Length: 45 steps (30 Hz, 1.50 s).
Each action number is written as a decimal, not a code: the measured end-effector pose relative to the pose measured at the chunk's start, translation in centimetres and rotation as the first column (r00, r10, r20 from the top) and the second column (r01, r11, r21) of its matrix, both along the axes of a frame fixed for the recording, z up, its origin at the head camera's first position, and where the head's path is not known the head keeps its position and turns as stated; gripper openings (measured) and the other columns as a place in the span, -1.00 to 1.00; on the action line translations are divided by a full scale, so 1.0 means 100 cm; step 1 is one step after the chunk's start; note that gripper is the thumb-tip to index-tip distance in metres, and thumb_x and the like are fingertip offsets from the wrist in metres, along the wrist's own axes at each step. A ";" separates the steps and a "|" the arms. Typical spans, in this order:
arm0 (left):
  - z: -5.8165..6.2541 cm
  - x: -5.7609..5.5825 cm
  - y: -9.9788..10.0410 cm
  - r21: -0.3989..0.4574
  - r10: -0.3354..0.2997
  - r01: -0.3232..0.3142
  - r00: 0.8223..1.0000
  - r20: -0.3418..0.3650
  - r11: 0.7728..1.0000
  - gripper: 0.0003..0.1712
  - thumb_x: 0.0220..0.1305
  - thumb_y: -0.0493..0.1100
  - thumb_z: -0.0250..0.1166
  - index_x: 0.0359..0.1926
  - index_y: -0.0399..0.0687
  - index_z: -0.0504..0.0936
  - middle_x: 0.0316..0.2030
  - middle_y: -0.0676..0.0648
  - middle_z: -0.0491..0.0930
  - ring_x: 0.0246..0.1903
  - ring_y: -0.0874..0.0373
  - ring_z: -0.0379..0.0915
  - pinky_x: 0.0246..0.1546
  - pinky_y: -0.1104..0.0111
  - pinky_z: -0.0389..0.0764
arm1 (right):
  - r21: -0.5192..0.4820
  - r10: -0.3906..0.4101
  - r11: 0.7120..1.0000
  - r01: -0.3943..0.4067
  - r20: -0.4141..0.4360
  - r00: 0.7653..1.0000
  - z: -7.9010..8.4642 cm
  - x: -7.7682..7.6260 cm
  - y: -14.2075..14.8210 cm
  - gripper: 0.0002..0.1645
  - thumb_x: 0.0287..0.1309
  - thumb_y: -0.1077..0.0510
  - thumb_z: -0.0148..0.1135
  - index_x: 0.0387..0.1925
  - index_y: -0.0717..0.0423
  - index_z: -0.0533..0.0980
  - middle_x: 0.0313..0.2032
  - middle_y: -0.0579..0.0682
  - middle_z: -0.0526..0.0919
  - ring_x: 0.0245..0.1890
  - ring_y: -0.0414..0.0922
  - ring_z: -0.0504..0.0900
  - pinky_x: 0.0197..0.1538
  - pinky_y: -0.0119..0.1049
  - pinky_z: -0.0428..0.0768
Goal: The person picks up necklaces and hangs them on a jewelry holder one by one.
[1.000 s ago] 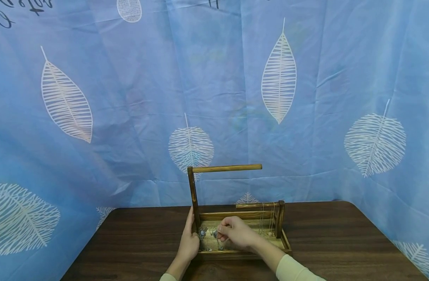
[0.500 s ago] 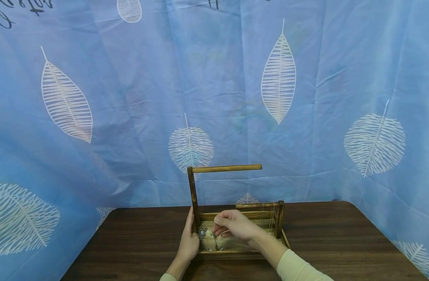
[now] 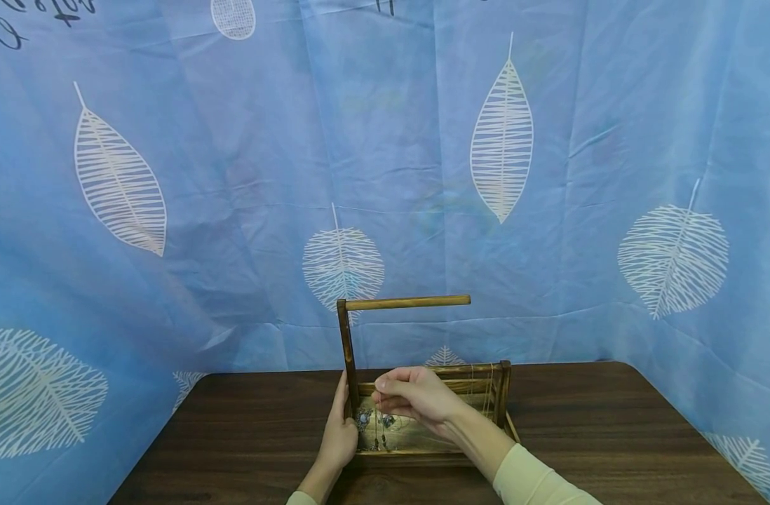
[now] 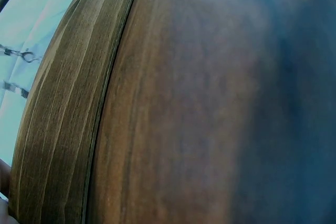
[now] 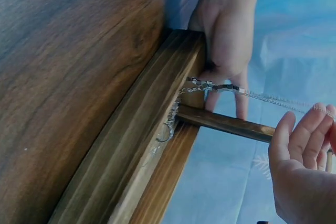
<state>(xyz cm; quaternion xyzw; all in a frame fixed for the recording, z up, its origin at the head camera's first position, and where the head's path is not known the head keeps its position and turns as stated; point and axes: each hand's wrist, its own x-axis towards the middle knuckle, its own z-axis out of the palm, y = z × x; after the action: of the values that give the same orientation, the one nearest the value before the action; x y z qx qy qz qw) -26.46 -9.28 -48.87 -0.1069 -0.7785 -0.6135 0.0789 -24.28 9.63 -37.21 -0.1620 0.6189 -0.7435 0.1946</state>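
A brown wooden jewelry stand [image 3: 410, 303] has a tall bar at the left and a lower bar [image 3: 461, 369] at the right over a shallow tray [image 3: 423, 454]. My left hand [image 3: 339, 442] rests against the tray's left end, fingers straight in the head and right wrist views. Above the tray's left part, my right hand [image 3: 419, 400] pinches a silver necklace [image 5: 212, 86]. Its fine strands run down from the fingertips to chunkier links, and its lower end hangs at the tray. In the right wrist view, my right hand [image 5: 307, 166] partly hides its fingertips.
Thin chains [image 3: 491, 393] hang from the lower bar. A heap of silver jewelry [image 3: 363, 419] lies at the tray's left end. The stand sits on a dark wooden table [image 3: 252, 428]; a blue leaf-patterned cloth [image 3: 410, 175] hangs behind.
My right hand has moved up and slightly left, drawing the necklace upward so that its strands now hang from the fingertips. My left hand has stayed at the stand's left end.
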 end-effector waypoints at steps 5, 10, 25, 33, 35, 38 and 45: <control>0.000 0.000 0.000 -0.002 0.003 -0.003 1.000 0.002 1.000 0.15 0.12 -0.67 -0.28 0.63 0.24 -0.25 0.54 -0.38 -0.18 0.50 -0.36 -0.29 0.29 -0.38 -0.09 | -0.050 -0.023 0.998 0.023 0.005 1.000 0.007 0.000 -0.004 -0.72 0.31 0.31 0.25 -0.01 0.41 0.60 -0.27 0.11 0.75 -0.27 -0.10 0.75 0.05 -0.10 0.62; 0.000 -0.001 -0.001 0.000 0.006 -0.006 1.000 0.005 1.000 0.13 0.14 -0.67 -0.27 0.63 0.24 -0.25 0.53 -0.40 -0.17 0.49 -0.39 -0.28 0.28 -0.40 -0.08 | -0.081 -0.037 0.996 0.038 0.025 0.999 0.011 -0.001 -0.006 -0.71 0.29 0.37 0.23 0.02 0.45 0.58 -0.22 0.17 0.74 -0.23 -0.07 0.75 0.06 -0.08 0.61; 0.001 -0.001 0.000 0.024 0.019 -0.019 1.000 -0.008 1.000 0.13 0.12 -0.68 -0.29 0.64 0.19 -0.22 0.54 -0.38 -0.17 0.50 -0.35 -0.28 0.30 -0.36 -0.06 | -0.055 -0.052 0.997 0.050 -0.036 0.998 0.032 -0.003 -0.015 -0.66 0.32 0.37 0.19 0.08 0.49 0.53 -0.20 0.15 0.73 -0.20 -0.07 0.74 0.05 -0.11 0.62; 0.001 0.000 0.001 0.023 0.018 -0.018 1.000 -0.013 1.000 0.14 0.11 -0.68 -0.29 0.64 0.20 -0.21 0.55 -0.34 -0.18 0.50 -0.33 -0.27 0.30 -0.36 -0.07 | -0.038 -0.081 0.996 0.078 -0.072 0.994 0.043 -0.006 -0.019 -0.67 0.33 0.35 0.20 0.07 0.46 0.55 -0.21 0.13 0.74 -0.21 -0.09 0.75 0.01 -0.16 0.64; 0.001 0.000 0.001 0.023 0.015 -0.015 1.000 -0.013 1.000 0.13 0.11 -0.68 -0.29 0.64 0.17 -0.21 0.56 -0.33 -0.20 0.50 -0.33 -0.28 0.30 -0.37 -0.08 | -0.030 -0.088 0.996 0.085 -0.083 0.993 0.045 -0.007 -0.019 -0.67 0.34 0.35 0.20 0.08 0.46 0.55 -0.21 0.13 0.74 -0.21 -0.08 0.75 0.00 -0.16 0.64; 0.001 0.000 0.001 0.024 0.012 -0.011 1.000 -0.008 1.000 0.12 0.12 -0.68 -0.30 0.64 0.16 -0.23 0.56 -0.32 -0.21 0.50 -0.33 -0.28 0.30 -0.37 -0.09 | -0.022 -0.099 0.995 0.097 -0.097 0.990 0.047 -0.009 -0.019 -0.67 0.34 0.36 0.19 0.08 0.47 0.54 -0.20 0.16 0.74 -0.19 -0.06 0.75 0.02 -0.13 0.64; 0.002 0.000 0.002 0.014 0.014 -0.014 1.000 -0.024 1.000 0.13 0.10 -0.69 -0.30 0.64 0.14 -0.21 0.55 -0.35 -0.19 0.49 -0.36 -0.27 0.28 -0.39 -0.08 | -0.004 -0.151 0.988 0.152 -0.119 0.981 0.045 -0.017 -0.018 -0.68 0.34 0.36 0.19 0.06 0.45 0.57 -0.21 0.16 0.74 -0.19 -0.03 0.75 0.04 -0.08 0.63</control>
<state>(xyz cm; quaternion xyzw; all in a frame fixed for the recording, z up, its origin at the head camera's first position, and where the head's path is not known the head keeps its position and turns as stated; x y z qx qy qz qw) -26.49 -9.03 -48.63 -0.1084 -0.7739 -0.6170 0.0935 -25.96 7.84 -32.66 -0.1582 0.6417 -0.7437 0.1005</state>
